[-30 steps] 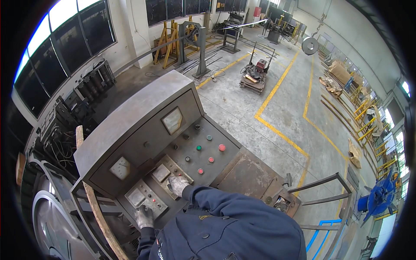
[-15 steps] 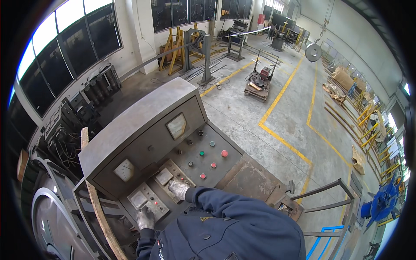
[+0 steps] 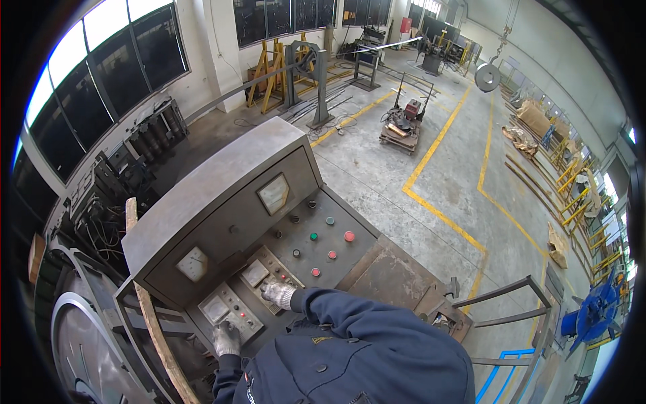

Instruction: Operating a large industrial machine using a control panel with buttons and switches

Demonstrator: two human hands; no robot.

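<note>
My left hand (image 3: 227, 338), in a grey work glove, rests at the lower left edge of a light metal control panel (image 3: 247, 323) with a meter, small knobs and a red light. Its fingers are curled and cover whatever they hold. My right hand (image 3: 277, 294), gloved alike, lies over the lower part of a second such panel (image 3: 270, 261). Those fingers are bent inward too, and the part under them is hidden. Both panels are set into a grey control console (image 3: 222, 182). Round green, red and dark push buttons (image 3: 332, 255) sit on its sloping top, to the right.
A wooden strip (image 3: 156, 330) and a large round metal coil (image 3: 87, 350) stand at my left. Metal railings (image 3: 518, 316) are at my right. Beyond the console are a wheeled cart (image 3: 402, 128), yellow floor lines (image 3: 441, 219) and a coil hanging from a hoist (image 3: 487, 78).
</note>
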